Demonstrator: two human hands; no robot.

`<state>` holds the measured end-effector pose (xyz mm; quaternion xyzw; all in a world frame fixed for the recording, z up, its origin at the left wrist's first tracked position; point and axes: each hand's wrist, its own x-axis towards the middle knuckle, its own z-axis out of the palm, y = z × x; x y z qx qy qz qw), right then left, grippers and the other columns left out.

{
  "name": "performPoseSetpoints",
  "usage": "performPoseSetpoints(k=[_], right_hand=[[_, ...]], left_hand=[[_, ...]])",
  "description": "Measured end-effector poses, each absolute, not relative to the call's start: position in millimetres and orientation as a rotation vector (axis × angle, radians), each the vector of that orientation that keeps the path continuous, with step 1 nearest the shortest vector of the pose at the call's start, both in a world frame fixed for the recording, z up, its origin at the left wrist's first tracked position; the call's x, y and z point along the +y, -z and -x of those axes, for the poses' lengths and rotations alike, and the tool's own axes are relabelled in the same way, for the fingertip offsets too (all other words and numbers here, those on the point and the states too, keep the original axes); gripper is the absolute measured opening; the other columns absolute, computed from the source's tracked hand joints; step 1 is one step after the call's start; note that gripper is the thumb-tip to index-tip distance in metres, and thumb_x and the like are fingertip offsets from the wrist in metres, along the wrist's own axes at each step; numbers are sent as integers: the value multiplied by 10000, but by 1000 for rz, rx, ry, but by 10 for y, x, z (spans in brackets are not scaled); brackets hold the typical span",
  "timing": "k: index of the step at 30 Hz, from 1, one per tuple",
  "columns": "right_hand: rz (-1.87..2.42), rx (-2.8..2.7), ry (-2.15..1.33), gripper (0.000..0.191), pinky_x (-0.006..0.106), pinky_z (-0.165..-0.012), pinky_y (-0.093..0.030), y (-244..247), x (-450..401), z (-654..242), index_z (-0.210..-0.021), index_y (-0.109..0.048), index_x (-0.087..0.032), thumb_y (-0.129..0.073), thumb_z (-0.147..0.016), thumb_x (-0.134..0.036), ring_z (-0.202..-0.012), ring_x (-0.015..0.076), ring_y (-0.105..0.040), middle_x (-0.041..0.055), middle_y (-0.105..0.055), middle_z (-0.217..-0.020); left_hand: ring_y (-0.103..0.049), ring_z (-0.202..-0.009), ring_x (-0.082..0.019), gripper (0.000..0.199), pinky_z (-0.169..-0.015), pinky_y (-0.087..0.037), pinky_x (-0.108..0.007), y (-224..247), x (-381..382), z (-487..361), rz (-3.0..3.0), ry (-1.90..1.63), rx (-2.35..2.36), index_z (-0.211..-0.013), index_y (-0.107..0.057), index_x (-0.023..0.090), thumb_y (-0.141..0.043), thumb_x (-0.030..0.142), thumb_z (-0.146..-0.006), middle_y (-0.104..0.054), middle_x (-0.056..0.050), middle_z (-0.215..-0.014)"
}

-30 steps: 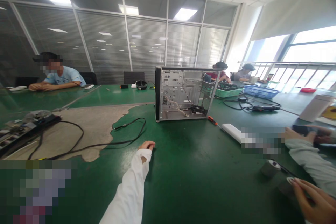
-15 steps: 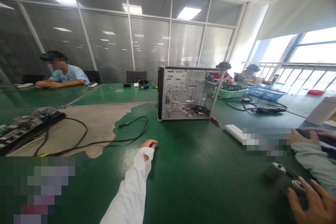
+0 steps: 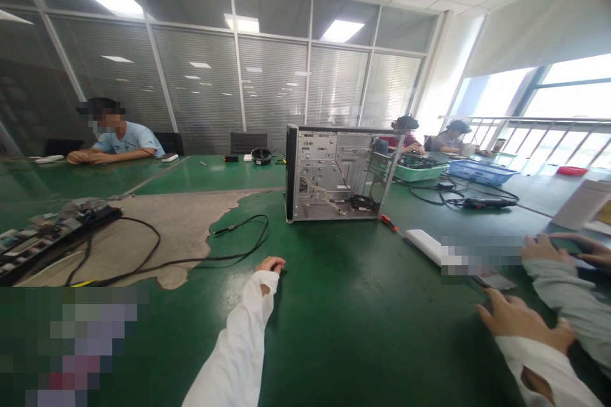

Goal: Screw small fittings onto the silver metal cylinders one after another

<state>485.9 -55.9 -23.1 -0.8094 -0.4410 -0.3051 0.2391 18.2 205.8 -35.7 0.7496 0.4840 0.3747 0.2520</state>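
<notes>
Fingers (image 3: 499,302) spread, my right hand (image 3: 525,320) seems to reach, left hand (image 3: 270,265) curled (can't tell either grip); lifting needs a squeeze.

Strong glare from right-side window (image 3: 578,92)

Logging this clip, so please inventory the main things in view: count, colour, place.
Table: one, green, across view
Computer case: one, black and silver, centre
Screwdriver: one, orange handle, right of case
Bar: one, white, right of screwdriver
Baskets: two, green and blue, far right
Dish: one, red, far right
Cables: several, black, left and right
Electronic parts: several, mixed colours, left
Other people: four, varied clothing, left and right
Left hand: one, white sleeve, before case
Right hand: one, white sleeve, right foreground
</notes>
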Motion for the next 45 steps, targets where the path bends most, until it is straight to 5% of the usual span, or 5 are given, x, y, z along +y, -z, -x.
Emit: performPoseSetpoints(k=[10, 17, 25, 34, 45], right_hand=[[2484, -1275, 740, 260, 528, -784, -256, 2, -507, -4592, -748, -521, -231, -385, -655, -432, -607, 258, -573, 115, -622, -711], [1981, -1657, 565, 297, 371, -864, -309, -390, 134, -3367, -933, -495, -189, -419, -703, -361, -810, 179, -547, 58, -601, -859], [1487, -1986, 65, 339, 351, -841, -320, -207, 983, -1949, -1003, -462, -170, -508, -675, -243, -913, 181, -467, 61, -546, -928], [1375, -1767, -302, 631, 355, -807, -378, 156, 1350, -1686, -1203, -263, -148, -540, -648, -265, -877, 172, -477, 75, -494, -999], [1233, -1713, -446, 659, 324, -788, -422, 117, 1183, -1869, -1225, -258, -225, -498, -620, -122, -863, 138, -468, 59, -451, -1017]], left_hand=[[-582, -683, -135, 212, -662, -453, -225, 367, 2071, -187, -2036, -1004, 1311, -758, -625, 170, -439, 154, -658, -634, -12, -738], [-578, -696, -130, 204, -678, -446, -230, 321, 2060, -177, -2070, -982, 1295, -773, -615, 183, -439, 158, -673, -629, -7, -752], [-578, -730, -144, 203, -677, -446, -237, 222, 1938, -123, -2090, -925, 1257, -800, -598, 163, -425, 209, -703, -618, -28, -792], [-546, -820, -131, 399, -744, -425, -235, 231, 1917, -119, -2227, -751, 1150, -943, -518, 162, -427, 30, -577, -581, -21, -890], [-483, -942, -237, 460, -774, -391, -333, 227, 1838, -318, -2502, -524, 1435, -1010, -490, 159, -586, 353, -605, -545, -78, -1009]])
